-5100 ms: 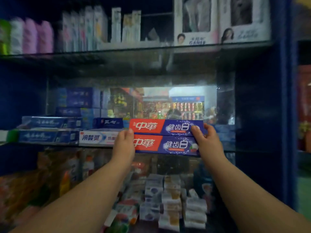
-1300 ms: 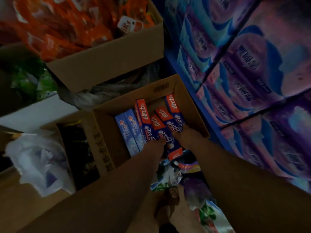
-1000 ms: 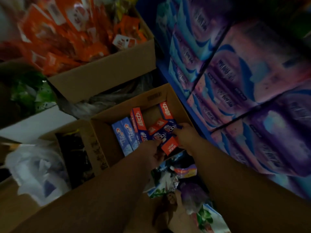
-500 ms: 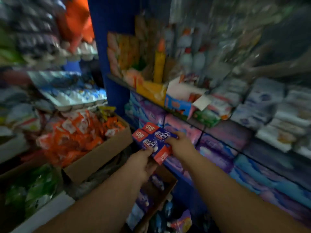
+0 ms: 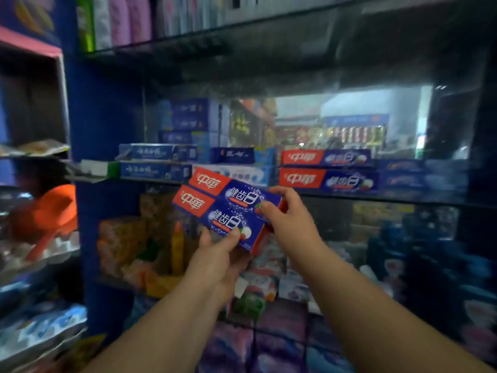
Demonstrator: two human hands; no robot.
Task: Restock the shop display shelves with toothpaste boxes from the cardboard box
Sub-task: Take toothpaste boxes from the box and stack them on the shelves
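Two red-and-blue toothpaste boxes (image 5: pixel 223 208) are held side by side, tilted, in front of the glass display shelf (image 5: pixel 403 196). My left hand (image 5: pixel 219 254) grips their lower near edge from below. My right hand (image 5: pixel 289 214) holds their right end. On the shelf just behind stand two matching red-and-blue boxes (image 5: pixel 328 169), stacked one on the other. The cardboard box is out of view.
Blue and white toothpaste boxes (image 5: pixel 161 162) fill the shelf's left half, stacked higher at the back. A blue upright post (image 5: pixel 88 184) stands to the left. An upper glass shelf (image 5: pixel 242 30) holds pink and white packs. Bottles and packets crowd the shelf below.
I took two boxes out of the cardboard box on the floor and lifted them. The view rose from the floor to the shelf. Both hands now hold the boxes at shelf height.
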